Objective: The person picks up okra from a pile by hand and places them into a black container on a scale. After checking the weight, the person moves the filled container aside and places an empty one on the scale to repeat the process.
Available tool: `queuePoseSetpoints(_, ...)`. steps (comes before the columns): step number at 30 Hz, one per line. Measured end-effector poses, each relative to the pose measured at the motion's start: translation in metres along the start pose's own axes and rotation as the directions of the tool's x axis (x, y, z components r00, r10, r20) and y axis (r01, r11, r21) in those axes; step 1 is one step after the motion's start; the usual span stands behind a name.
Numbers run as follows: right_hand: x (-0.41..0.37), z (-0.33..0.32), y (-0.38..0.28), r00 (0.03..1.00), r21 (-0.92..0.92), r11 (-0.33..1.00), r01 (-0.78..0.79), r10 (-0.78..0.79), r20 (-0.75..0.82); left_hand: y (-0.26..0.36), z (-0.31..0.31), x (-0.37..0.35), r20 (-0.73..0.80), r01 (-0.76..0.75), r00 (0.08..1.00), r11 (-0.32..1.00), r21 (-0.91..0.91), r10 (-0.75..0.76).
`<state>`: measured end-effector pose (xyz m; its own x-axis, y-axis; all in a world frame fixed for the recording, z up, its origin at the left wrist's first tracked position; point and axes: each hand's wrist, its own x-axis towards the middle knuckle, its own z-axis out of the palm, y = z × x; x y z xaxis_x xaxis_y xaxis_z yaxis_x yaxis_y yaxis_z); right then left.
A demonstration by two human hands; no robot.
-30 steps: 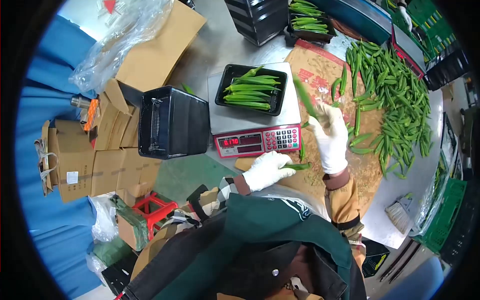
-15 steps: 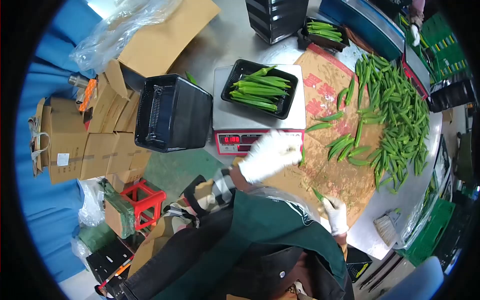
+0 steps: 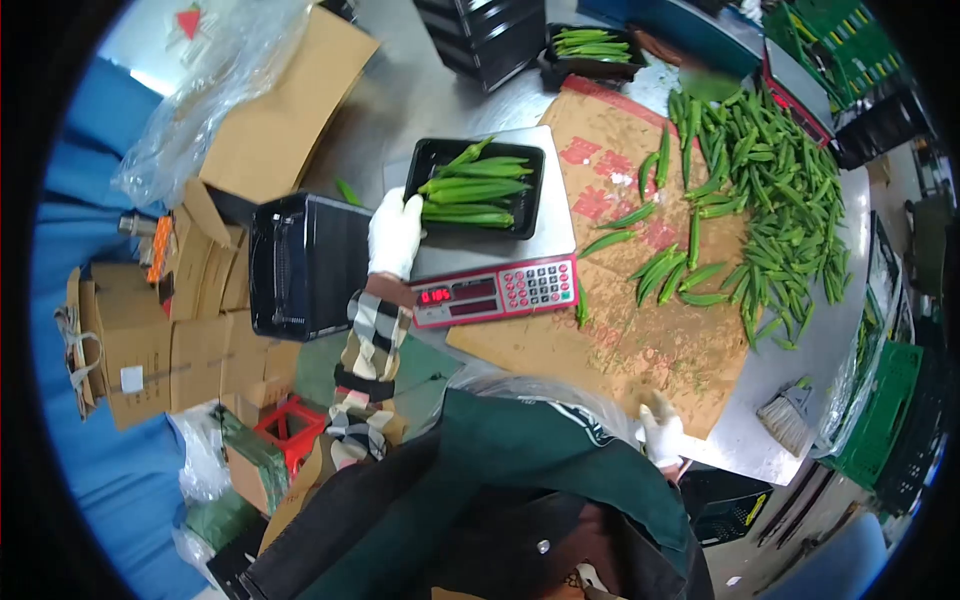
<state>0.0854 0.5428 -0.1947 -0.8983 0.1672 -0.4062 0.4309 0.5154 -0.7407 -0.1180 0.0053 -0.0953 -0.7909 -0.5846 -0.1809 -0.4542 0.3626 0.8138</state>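
Note:
My left hand (image 3: 396, 236), in a white glove, grips the left edge of a black tray (image 3: 527, 220). Several green okra pods (image 3: 480, 190) lie in this tray, which rests on the scale (image 3: 558, 215). The scale's red display seems to read 0.185. Near the front edge of the cardboard sheet (image 3: 600, 350) is my right hand (image 3: 661, 430), also gloved, its fingers apart and nothing visible in them. A large okra pile (image 3: 790, 210) covers the right part of the sheet, with loose pods to its left.
Stacked black trays (image 3: 315, 265) stand left of the scale, and more (image 3: 485, 40) behind it. A filled okra tray (image 3: 597, 50) sits at the back. A brush (image 3: 787, 425) lies at the right. A blurred green shape (image 3: 710, 85) shows above the pile.
My left hand has moved left from before the scale and taken hold of the tray's edge. The pod in my right hand is gone from it. The view has shifted.

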Motion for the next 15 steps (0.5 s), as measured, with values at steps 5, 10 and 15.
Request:
queuePoseSetpoints(5,0.04,0.066,-0.049,0.995,-0.092,0.993,0.08,-0.075,0.06,0.01,0.016,0.006,0.189,0.107,0.981,0.919,-0.38,-0.036)
queuePoseSetpoints(10,0.073,0.07,-0.042,0.998,-0.148,0.987,0.062,-0.063,-0.005,0.085,0.064,0.018,0.338,0.142,0.94,0.85,-0.507,0.044)
queuePoseSetpoints(15,0.079,0.074,-0.033,1.0,-0.095,0.995,-0.016,0.015,-0.009,0.128,0.14,0.078,0.493,0.114,0.853,0.862,-0.494,0.17)
